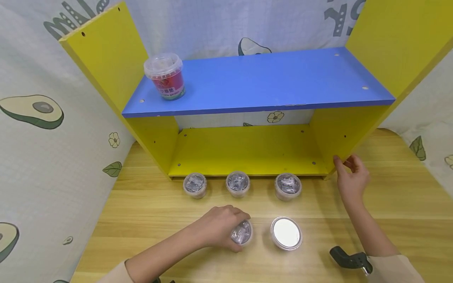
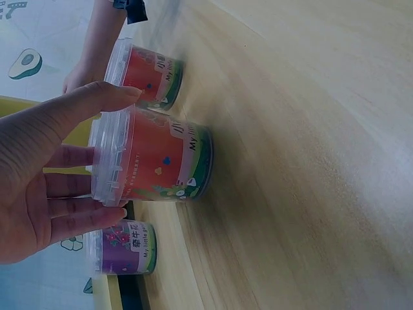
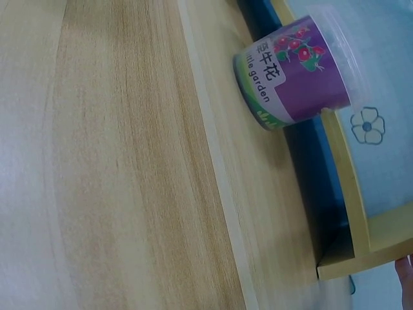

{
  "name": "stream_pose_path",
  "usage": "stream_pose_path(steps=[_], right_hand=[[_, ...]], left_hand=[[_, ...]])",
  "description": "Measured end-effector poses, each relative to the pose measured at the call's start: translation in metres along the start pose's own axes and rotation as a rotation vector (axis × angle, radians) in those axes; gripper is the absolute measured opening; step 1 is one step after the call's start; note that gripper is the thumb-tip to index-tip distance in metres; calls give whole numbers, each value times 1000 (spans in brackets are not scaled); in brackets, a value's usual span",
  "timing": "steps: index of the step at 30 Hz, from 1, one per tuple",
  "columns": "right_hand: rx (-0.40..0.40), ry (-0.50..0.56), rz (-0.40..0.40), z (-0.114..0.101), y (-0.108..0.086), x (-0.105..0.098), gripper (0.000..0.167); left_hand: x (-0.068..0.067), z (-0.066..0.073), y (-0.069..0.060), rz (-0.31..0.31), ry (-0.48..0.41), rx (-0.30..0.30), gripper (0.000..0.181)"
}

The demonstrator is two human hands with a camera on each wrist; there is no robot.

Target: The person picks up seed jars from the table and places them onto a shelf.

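One shelved tub [image 1: 171, 84] is standing far left on the blue shelf [image 1: 265, 82]; five aren't there yet. The left hand [image 1: 224, 226] is gripping a near tub [image 1: 242, 232] at the tabletop [image 1: 141, 204]; the right hand [image 1: 353, 179] is pinching the right side panel [image 1: 348, 122].

A left forearm [image 1: 171, 249] is slanting up from the frame's lower left, the left hand [image 1: 224, 226] curling and gripping at lower center, while the right hand [image 1: 352, 180] is pinching at center right.

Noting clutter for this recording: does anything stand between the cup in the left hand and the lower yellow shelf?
Yes: on the table, the back row's middle cup stands between the held cup and that shelf.
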State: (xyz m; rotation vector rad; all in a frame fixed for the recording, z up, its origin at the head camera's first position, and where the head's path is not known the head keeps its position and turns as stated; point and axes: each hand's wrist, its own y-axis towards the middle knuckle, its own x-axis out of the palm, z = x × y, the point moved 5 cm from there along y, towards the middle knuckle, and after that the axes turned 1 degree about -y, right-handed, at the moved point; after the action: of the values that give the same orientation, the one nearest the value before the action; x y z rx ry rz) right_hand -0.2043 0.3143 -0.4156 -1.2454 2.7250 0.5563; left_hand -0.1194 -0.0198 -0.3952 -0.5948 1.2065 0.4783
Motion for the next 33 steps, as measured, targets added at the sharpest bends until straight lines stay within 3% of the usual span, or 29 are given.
stream_pose_path(steps=[8, 19, 33], right_hand=[[2, 13, -8, 1, 0, 1, 21], [12, 0, -18, 0, 0, 1, 23], [9, 18, -7, 2, 2, 0, 22]], left_hand=[[-10, 1, 1, 15, 29, 38, 66], [-36, 5, 0, -26, 58, 24, 65], [-58, 9, 2, -35, 53, 61, 66]])
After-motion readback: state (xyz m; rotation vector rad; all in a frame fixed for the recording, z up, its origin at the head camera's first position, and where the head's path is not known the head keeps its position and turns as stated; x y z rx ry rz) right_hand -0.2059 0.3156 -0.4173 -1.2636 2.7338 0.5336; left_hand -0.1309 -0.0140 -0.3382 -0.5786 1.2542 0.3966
